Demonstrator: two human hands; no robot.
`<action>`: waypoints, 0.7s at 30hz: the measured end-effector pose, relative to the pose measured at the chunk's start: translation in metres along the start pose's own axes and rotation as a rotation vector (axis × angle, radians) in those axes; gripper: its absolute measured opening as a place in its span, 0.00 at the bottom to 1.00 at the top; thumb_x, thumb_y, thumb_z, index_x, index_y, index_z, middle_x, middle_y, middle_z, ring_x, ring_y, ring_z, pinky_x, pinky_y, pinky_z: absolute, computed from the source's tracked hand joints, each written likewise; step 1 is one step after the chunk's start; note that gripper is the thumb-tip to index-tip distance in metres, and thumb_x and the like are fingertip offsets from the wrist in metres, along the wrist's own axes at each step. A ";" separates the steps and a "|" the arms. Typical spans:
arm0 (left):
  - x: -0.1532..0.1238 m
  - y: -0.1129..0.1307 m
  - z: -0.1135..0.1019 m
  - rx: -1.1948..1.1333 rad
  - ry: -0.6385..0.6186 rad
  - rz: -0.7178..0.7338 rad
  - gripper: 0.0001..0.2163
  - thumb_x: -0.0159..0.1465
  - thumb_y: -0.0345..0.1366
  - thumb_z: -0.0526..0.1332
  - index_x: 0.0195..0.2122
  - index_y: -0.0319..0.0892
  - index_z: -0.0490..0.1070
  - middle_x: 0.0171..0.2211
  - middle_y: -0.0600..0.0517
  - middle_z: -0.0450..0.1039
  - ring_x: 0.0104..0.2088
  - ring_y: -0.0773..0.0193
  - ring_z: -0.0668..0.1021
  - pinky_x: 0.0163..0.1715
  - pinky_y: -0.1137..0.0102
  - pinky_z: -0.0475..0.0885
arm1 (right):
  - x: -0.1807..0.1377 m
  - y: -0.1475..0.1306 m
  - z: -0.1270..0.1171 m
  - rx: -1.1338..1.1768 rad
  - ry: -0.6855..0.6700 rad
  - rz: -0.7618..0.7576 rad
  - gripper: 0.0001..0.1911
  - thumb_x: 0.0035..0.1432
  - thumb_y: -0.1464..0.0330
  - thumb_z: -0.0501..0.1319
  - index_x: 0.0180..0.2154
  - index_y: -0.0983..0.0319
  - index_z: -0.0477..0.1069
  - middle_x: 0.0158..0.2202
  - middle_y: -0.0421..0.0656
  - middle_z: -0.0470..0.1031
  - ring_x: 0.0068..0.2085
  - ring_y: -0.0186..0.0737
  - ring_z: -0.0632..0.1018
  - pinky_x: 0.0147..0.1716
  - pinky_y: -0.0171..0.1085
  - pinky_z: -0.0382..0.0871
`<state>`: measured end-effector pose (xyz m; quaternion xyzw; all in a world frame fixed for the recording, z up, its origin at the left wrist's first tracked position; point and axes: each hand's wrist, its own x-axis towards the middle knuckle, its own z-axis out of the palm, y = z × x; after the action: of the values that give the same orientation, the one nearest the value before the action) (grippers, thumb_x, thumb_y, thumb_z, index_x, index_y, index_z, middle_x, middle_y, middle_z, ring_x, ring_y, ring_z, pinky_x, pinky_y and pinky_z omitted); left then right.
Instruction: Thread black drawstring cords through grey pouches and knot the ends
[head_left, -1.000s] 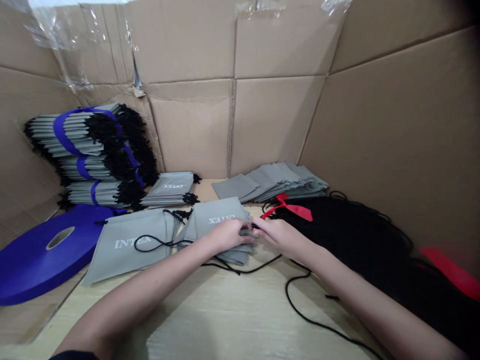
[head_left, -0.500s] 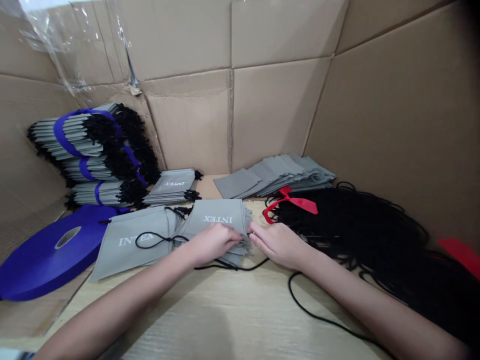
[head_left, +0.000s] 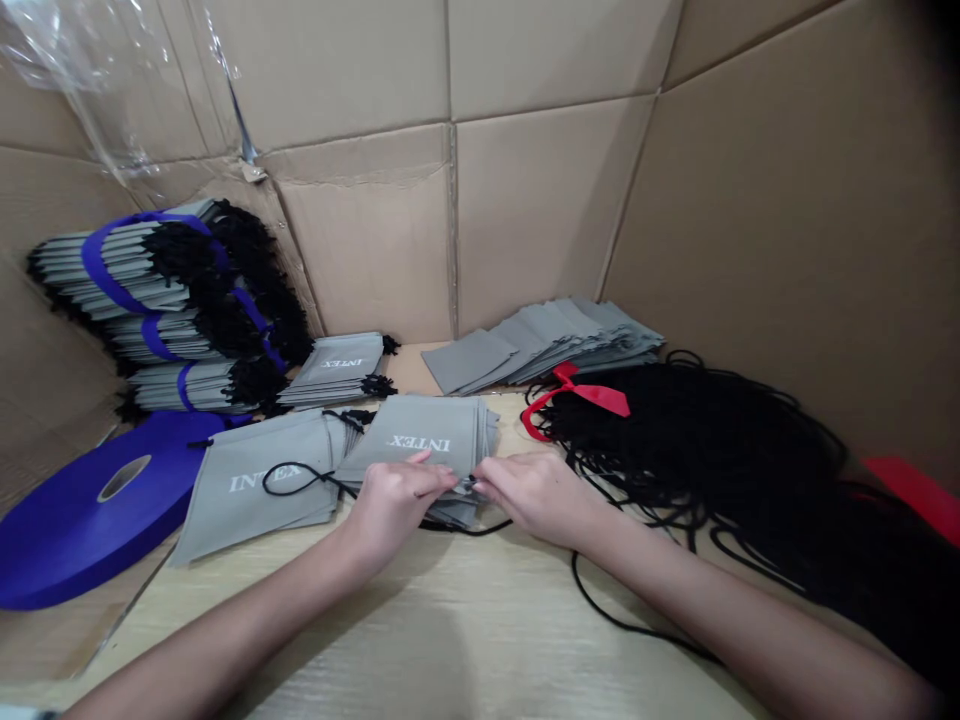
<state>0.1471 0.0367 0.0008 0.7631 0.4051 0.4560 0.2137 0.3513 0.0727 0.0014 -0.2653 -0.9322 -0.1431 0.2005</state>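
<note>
My left hand [head_left: 397, 505] is closed at the lower edge of a grey drawstring pouch [head_left: 409, 425] printed INTEX, the top one of a small pile. Its fingers pinch the pouch's edge, though the exact grip is partly hidden. Close by at the same corner, my right hand [head_left: 536, 492] pinches a black cord, whose dark tip just shows between the fingertips. A loop of black cord [head_left: 281, 480] lies to the left, over another grey INTEX pouch [head_left: 255, 490]. More cord runs below the hands across the table.
A purple ribbon roll [head_left: 67, 540] lies at left, before bundled pouches [head_left: 142, 265]. A short pouch stack [head_left: 337, 365] and plain grey pouches [head_left: 555, 340] sit at the back. Black cords [head_left: 720, 440] with a red tie [head_left: 592, 395] heap at right. Cardboard walls [head_left: 360, 230] surround the table.
The view has shifted slightly. My left hand has drawn a little left, its fingers straighter at the pouch edge. My right hand keeps its pinch and has come over the pouch corner.
</note>
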 end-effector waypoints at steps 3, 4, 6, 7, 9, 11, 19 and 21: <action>-0.007 -0.004 -0.002 0.055 0.106 0.061 0.06 0.56 0.31 0.62 0.30 0.48 0.78 0.30 0.54 0.79 0.31 0.60 0.80 0.49 0.62 0.69 | -0.001 -0.002 0.005 0.023 0.071 -0.016 0.15 0.64 0.67 0.47 0.29 0.63 0.66 0.22 0.40 0.71 0.24 0.33 0.72 0.23 0.34 0.53; -0.008 -0.005 -0.003 0.094 0.132 0.117 0.06 0.56 0.30 0.62 0.30 0.48 0.78 0.30 0.54 0.79 0.31 0.61 0.80 0.48 0.62 0.71 | -0.001 -0.002 0.006 0.036 0.101 -0.016 0.15 0.64 0.67 0.47 0.29 0.63 0.67 0.22 0.40 0.71 0.24 0.33 0.72 0.23 0.34 0.54; -0.009 -0.005 -0.005 0.196 0.170 0.272 0.06 0.57 0.29 0.61 0.32 0.46 0.78 0.30 0.55 0.79 0.30 0.63 0.80 0.45 0.63 0.73 | -0.003 -0.003 0.008 0.058 0.171 -0.017 0.13 0.64 0.67 0.49 0.31 0.63 0.68 0.22 0.40 0.72 0.24 0.32 0.72 0.24 0.32 0.56; -0.009 -0.004 -0.007 0.248 0.179 0.352 0.06 0.58 0.29 0.60 0.33 0.44 0.77 0.30 0.54 0.79 0.31 0.63 0.80 0.44 0.64 0.74 | -0.004 -0.004 0.009 0.061 0.208 -0.022 0.12 0.63 0.67 0.50 0.32 0.63 0.69 0.23 0.40 0.73 0.24 0.32 0.72 0.25 0.32 0.57; -0.008 0.000 -0.010 0.340 0.191 0.485 0.07 0.59 0.28 0.59 0.34 0.42 0.76 0.31 0.54 0.79 0.32 0.65 0.80 0.44 0.66 0.75 | -0.005 -0.006 0.009 0.053 0.271 -0.042 0.10 0.63 0.68 0.51 0.35 0.63 0.70 0.23 0.40 0.73 0.25 0.31 0.73 0.26 0.31 0.59; -0.008 0.005 -0.012 0.401 0.197 0.555 0.07 0.59 0.27 0.59 0.36 0.41 0.75 0.32 0.53 0.79 0.33 0.65 0.80 0.44 0.67 0.75 | -0.005 -0.007 0.009 0.038 0.309 -0.060 0.10 0.62 0.68 0.52 0.37 0.63 0.71 0.23 0.40 0.73 0.25 0.31 0.73 0.27 0.30 0.60; -0.010 0.012 -0.015 0.467 0.272 0.593 0.06 0.58 0.27 0.60 0.36 0.40 0.74 0.32 0.51 0.79 0.33 0.66 0.80 0.42 0.69 0.76 | -0.004 -0.009 0.000 0.036 0.331 -0.058 0.10 0.61 0.69 0.53 0.41 0.65 0.70 0.26 0.41 0.76 0.26 0.32 0.76 0.27 0.30 0.64; -0.010 0.011 -0.015 0.471 0.292 0.603 0.06 0.57 0.26 0.61 0.36 0.39 0.74 0.32 0.51 0.79 0.33 0.66 0.80 0.42 0.70 0.76 | -0.003 -0.009 0.000 0.036 0.333 -0.056 0.10 0.62 0.69 0.53 0.42 0.65 0.70 0.27 0.42 0.77 0.27 0.32 0.76 0.27 0.30 0.64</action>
<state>0.1365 0.0215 0.0110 0.8030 0.2827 0.4964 -0.1699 0.3488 0.0634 -0.0015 -0.2080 -0.8955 -0.1741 0.3528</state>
